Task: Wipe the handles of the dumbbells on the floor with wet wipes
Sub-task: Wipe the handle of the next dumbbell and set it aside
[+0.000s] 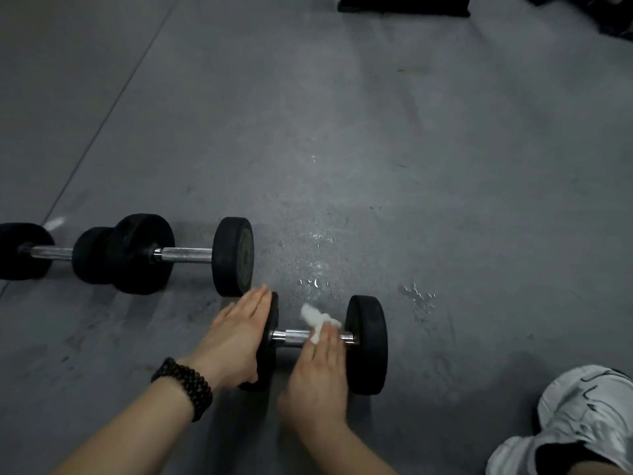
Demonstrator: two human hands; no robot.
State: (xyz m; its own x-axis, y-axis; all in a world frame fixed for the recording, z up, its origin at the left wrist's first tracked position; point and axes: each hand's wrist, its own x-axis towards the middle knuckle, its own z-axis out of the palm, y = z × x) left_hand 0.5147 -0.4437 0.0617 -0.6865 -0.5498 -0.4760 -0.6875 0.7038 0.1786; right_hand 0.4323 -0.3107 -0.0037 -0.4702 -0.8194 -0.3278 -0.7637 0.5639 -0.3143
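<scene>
The left hand [239,332] lies flat, fingers straight and pressed together, against the near dumbbell's [366,344] left weight, hiding most of that disc. The right hand [317,375] presses a white wipe [317,320] onto the chrome handle [293,336] with straight fingers; the handle's middle is covered, and the wipe's crumpled end sticks out beyond the fingertips. Three dumbbells lie on the grey floor [376,132]. The second dumbbell [186,255] sits just behind the left hand, and the third dumbbell [37,252] is cut off at the left edge. Wet spots [419,296] glint near the right weight. A shoe [582,406] shows bottom right, and dark, blurred objects [404,5] are cropped at the top.
</scene>
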